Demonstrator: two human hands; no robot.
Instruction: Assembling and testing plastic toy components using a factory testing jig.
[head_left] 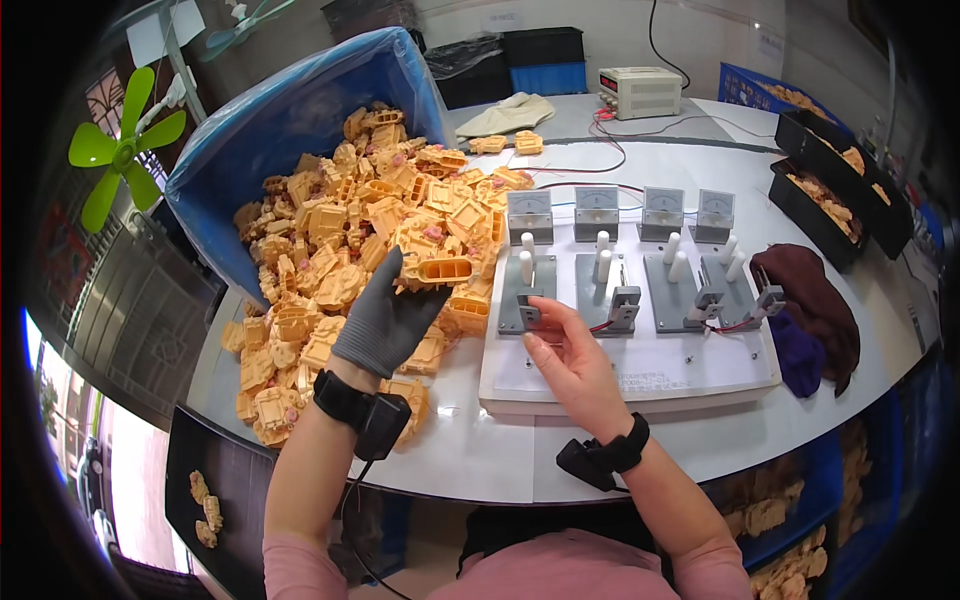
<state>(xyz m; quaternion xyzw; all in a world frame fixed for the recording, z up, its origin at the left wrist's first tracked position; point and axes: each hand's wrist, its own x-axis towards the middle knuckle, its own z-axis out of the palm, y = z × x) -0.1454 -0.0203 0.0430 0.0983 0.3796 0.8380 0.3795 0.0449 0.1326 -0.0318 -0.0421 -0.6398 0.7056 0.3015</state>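
My left hand (pixel 393 318), in a grey knit glove, grips a pale orange plastic housing (pixel 443 270) with a row of open slots facing me. It hovers over the right side of a big heap of similar housings (pixel 330 230). My bare right hand (pixel 575 365) is at the leftmost test fixture, its thumb and index finger bent around a small grey clamp block (pixel 529 314). Whether it presses or pulls the block cannot be seen. Two white pegs (pixel 526 258) stand behind that block. The fixture sits on a white board (pixel 640 385), below a grey analog meter (pixel 530 212).
Three more fixtures with meters (pixel 663 212) stand rightward on the board. A blue lined bin (pixel 215 135) lies tipped behind the heap. Dark cloths (pixel 812 310) and black trays (pixel 835 190) are at right, a power supply (pixel 640 92) at the back, a green fan (pixel 125 150) at left.
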